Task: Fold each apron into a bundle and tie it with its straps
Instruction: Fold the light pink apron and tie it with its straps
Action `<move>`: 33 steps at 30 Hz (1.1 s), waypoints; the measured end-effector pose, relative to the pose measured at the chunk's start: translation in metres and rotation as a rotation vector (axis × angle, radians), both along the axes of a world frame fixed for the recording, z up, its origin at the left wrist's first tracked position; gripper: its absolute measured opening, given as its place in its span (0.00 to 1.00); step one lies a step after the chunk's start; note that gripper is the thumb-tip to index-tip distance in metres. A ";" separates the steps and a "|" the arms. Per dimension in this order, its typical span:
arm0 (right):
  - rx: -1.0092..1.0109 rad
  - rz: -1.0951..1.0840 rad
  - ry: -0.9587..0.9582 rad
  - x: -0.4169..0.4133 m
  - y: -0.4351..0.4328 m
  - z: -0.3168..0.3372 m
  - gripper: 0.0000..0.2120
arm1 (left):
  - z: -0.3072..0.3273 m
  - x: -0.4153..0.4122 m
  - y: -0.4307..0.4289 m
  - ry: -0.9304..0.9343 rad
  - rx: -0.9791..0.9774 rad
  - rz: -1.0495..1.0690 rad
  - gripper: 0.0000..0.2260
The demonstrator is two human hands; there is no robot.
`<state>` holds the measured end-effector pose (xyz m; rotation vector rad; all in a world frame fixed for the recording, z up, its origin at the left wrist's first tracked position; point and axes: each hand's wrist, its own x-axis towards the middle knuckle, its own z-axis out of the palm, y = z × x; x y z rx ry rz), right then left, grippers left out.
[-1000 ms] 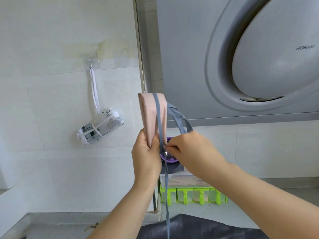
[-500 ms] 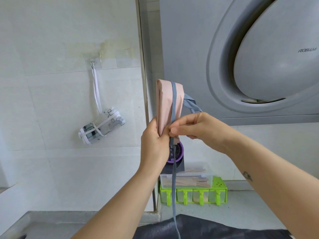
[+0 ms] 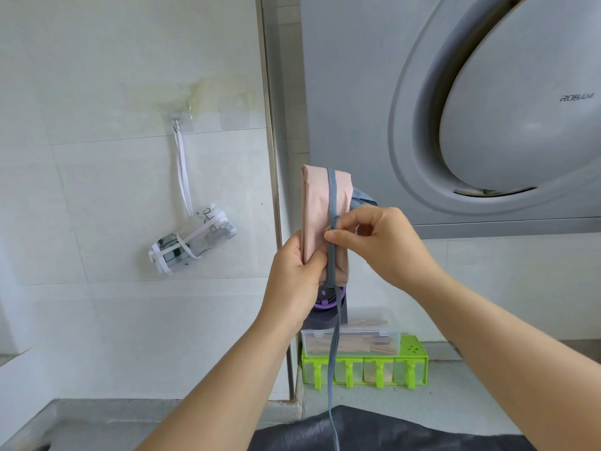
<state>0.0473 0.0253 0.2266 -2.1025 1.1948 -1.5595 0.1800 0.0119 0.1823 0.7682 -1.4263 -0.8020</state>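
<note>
At the left of the frame, a white patterned apron bundle (image 3: 192, 240), bound with its own white straps, hangs tilted from a clear wall hook (image 3: 176, 120) on the tiled wall. Its print is too small to make out. At centre, my left hand (image 3: 294, 278) grips the lower left edge of a pink apron bundle (image 3: 317, 216), thumb in front, fingers wrapped behind and out of sight. The bundle is a tall, narrow, smooth fold held upright before the wall corner. A grey strap (image 3: 331, 196) runs up its front and over the top, and its loose end drops past the bottom of the frame. My right hand (image 3: 382, 242) pinches that strap against the bundle's middle, other fingers curled, and more strap bunches behind, mostly hidden. Below, a purple-and-dark object (image 3: 320, 320) is largely covered by the bundle. It stands on a clear box (image 3: 383, 341) of wooden sticks, which sits on a green rack (image 3: 414, 349). At right, a grey range hood (image 3: 487, 109) is cut off by the frame
</note>
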 end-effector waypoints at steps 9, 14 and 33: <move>0.054 0.027 -0.282 -0.002 -0.005 -0.015 0.11 | 0.006 0.013 0.005 -0.121 0.013 -0.176 0.08; 0.224 0.284 -0.478 -0.006 -0.001 -0.015 0.09 | 0.012 0.021 0.007 -0.170 0.087 -0.321 0.09; 0.269 0.082 -1.045 0.023 0.001 -0.053 0.10 | -0.024 -0.027 0.009 0.432 0.262 0.049 0.08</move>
